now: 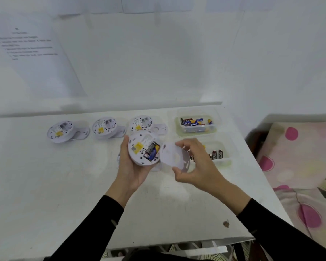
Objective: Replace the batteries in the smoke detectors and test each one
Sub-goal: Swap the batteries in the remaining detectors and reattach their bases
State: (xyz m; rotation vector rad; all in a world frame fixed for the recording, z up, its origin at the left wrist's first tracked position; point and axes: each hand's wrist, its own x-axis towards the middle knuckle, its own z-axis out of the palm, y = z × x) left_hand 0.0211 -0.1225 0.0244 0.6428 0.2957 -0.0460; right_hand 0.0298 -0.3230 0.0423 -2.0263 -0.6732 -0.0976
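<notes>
My left hand (129, 170) holds a round white smoke detector (141, 147) back side up, above the white table. Two batteries (152, 150) sit in its open compartment beside a yellow label. My right hand (194, 164) grips a round white mounting plate (172, 156), tilted, just right of the detector. Three more detectors lie back side up in a row behind: left (59, 131), middle (104, 127), right (141, 123), each resting on or beside its own plate.
Two clear plastic tubs stand at the table's right: the far tub (196, 129) holds several batteries, the near tub (224, 160) holds black ones, partly hidden by my right hand. A printed sheet (30, 48) hangs on the wall. A patterned bed cover (299, 166) lies to the right.
</notes>
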